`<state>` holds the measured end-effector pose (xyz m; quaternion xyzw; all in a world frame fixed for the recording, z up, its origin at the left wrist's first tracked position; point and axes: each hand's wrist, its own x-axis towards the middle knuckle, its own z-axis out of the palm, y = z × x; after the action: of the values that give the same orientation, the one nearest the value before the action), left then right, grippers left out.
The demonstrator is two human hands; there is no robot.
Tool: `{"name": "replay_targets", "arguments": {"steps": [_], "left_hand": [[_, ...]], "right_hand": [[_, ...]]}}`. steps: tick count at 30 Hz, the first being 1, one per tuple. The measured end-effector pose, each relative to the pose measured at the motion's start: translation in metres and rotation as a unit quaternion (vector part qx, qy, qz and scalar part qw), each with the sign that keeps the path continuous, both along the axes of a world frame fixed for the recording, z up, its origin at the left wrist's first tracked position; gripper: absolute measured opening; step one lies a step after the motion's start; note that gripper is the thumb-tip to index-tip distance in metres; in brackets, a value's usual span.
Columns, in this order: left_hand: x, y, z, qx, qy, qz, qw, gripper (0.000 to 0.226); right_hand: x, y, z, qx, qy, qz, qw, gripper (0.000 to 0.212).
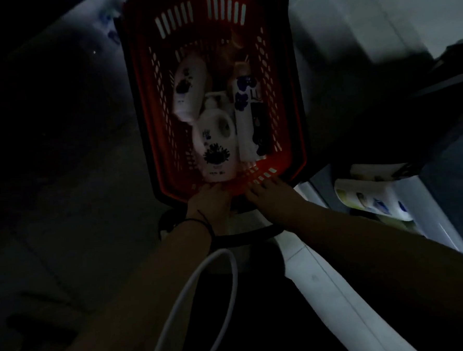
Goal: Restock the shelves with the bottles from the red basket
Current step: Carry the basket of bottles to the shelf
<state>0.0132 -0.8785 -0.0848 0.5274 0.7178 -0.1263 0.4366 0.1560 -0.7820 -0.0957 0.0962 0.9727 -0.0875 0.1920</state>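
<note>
Both hands met the near rim of the red basket point(150, 104) — the left hand point(211, 201) curled its grip over the edge, the right hand point(269, 193) lay with fingers spread on it. Inside lay the bottles — a pump bottle point(217, 146) nearest, two white ones beside it.

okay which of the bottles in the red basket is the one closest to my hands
The white pump bottle with the side handle and dark flower print. Its base sits against the basket's near wall, just above your left hand; the other bottles lie farther back.
</note>
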Motion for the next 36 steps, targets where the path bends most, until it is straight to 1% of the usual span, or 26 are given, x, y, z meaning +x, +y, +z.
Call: {"name": "replay_targets", "arguments": {"steps": [2, 5, 9, 11, 12, 13, 14, 15, 17, 18, 21, 24, 26, 29, 31, 32, 33, 34, 36], "left_hand": [[0.017, -0.02, -0.001, 0.005, -0.002, 0.004, 1.0, 0.052], [0.046, -0.045, -0.001, -0.006, -0.007, 0.025, 1.0, 0.057], [0.088, -0.073, -0.003, -0.002, 0.004, 0.037, 0.999, 0.045], [0.105, -0.082, -0.003, 0.011, 0.011, 0.027, 1.0, 0.038], [0.112, -0.085, -0.004, 0.017, 0.009, 0.028, 0.999, 0.034], [0.119, -0.089, -0.002, 0.015, 0.008, 0.032, 0.999, 0.03], [0.128, -0.095, 0.0, 0.012, 0.008, 0.039, 0.999, 0.028], [0.139, -0.102, 0.0, 0.014, 0.009, 0.046, 0.999, 0.029], [0.162, -0.113, 0.0, 0.015, 0.0, 0.068, 0.998, 0.034], [0.173, -0.118, 0.001, 0.014, -0.002, 0.08, 0.997, 0.035], [0.207, -0.13, 0.003, 0.013, 0.001, 0.117, 0.993, 0.035], [0.242, -0.14, 0.004, 0.012, 0.009, 0.144, 0.989, 0.036], [0.265, -0.148, 0.004, 0.013, 0.013, 0.159, 0.987, 0.037], [0.299, -0.158, 0.007, 0.021, 0.003, 0.189, 0.982, 0.037], [0.322, -0.164, 0.008, 0.023, 0.002, 0.204, 0.979, 0.035], [0.334, -0.168, 0.008, 0.027, -0.001, 0.214, 0.976, 0.035], [0.345, -0.174, 0.007, 0.031, -0.006, 0.226, 0.974, 0.037], [0.357, -0.179, 0.007, 0.034, -0.012, 0.238, 0.971, 0.039], [0.38, -0.191, 0.007, 0.05, -0.023, 0.256, 0.965, 0.043]], "right_hand": [[0.016, -0.013, 0.002, -0.007, -0.003, 0.019, 1.0, 0.041], [0.043, -0.03, 0.003, -0.004, 0.029, 0.03, 0.999, 0.034], [0.078, -0.056, 0.006, -0.012, -0.007, 0.053, 0.998, 0.037], [0.091, -0.064, 0.008, -0.027, -0.056, 0.061, 0.996, 0.056], [0.098, -0.068, 0.009, -0.035, -0.072, 0.061, 0.995, 0.061], [0.105, -0.072, 0.01, -0.031, -0.064, 0.065, 0.995, 0.055], [0.112, -0.078, 0.014, -0.025, -0.071, 0.066, 0.995, 0.043], [0.122, -0.082, 0.013, -0.013, -0.057, 0.074, 0.996, 0.037], [0.144, -0.09, 0.011, -0.016, -0.064, 0.087, 0.994, 0.047], [0.151, -0.093, 0.012, -0.017, -0.068, 0.093, 0.993, 0.048], [0.178, -0.1, 0.007, -0.009, -0.025, 0.131, 0.991, 0.042], [0.204, -0.105, 0.008, 0.003, -0.009, 0.158, 0.987, 0.049], [0.221, -0.11, 0.01, -0.002, -0.001, 0.176, 0.984, 0.05], [0.251, -0.118, 0.012, -0.011, 0.006, 0.175, 0.985, 0.051], [0.273, -0.124, 0.013, 0.024, -0.001, 0.191, 0.981, 0.047], [0.281, -0.127, 0.014, 0.045, -0.01, 0.196, 0.98, 0.041], [0.289, -0.13, 0.016, 0.058, -0.031, 0.199, 0.978, 0.035], [0.297, -0.134, 0.017, 0.067, -0.056, 0.194, 0.977, 0.034], [0.312, -0.142, 0.017, 0.05, -0.117, 0.172, 0.977, 0.049]]}}
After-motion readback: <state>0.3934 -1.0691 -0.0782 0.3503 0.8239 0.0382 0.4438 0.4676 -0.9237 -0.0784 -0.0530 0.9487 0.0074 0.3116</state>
